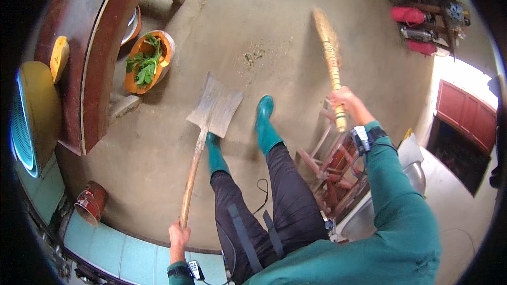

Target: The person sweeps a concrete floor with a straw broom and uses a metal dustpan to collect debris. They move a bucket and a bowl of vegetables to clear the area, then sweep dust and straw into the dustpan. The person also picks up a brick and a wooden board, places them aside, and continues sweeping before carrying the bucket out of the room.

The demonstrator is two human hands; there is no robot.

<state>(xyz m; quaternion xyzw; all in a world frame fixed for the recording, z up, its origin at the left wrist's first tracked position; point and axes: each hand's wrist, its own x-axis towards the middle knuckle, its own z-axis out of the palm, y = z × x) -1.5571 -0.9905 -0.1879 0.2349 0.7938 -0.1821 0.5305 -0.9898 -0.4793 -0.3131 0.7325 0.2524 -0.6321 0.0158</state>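
Observation:
My left hand (179,235) is wrapped round the wooden handle of a shovel (215,106). Its wide grey metal blade lies at floor level in front of my left boot. In my right hand (346,103) is a straw hand broom (328,39), gripped by its bound handle, with the bristles pointing away from me at the far right. A small scatter of debris (253,56) lies on the floor beyond the shovel blade, between it and the broom. The broom's bristles are apart from the debris.
At the left stands a dark red wooden table (100,63); near its legs sits a cut orange pumpkin (134,80) with green leaves in it. A rusty red bucket (91,203) is at the lower left. Wooden stools (335,166) stand by my right leg, and a shelf with flasks (409,16) is far right.

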